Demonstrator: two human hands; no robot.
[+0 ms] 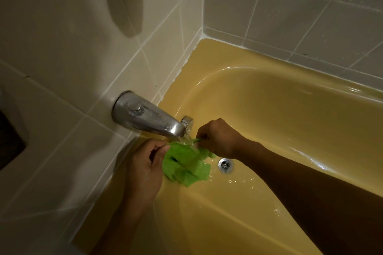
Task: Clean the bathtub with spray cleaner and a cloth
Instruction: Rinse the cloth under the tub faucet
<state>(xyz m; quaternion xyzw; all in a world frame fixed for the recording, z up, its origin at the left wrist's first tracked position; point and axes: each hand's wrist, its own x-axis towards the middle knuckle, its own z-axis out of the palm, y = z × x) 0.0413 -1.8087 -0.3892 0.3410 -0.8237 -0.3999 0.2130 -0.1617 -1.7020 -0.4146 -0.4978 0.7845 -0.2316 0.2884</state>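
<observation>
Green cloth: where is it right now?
Head view, lower centre: the green cloth hangs under the running tub spout, pinched between the left hand and right hand, just left of the drain.

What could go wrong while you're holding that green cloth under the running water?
1. The left hand and right hand each pinch only an edge of the cloth, so it might slip free as it soaks and gets heavier.
2. The water from the tap hits the cloth and could splash out over the bathtub rim.
3. The tub floor near the drain is already wet, so it may be slippery.
</observation>
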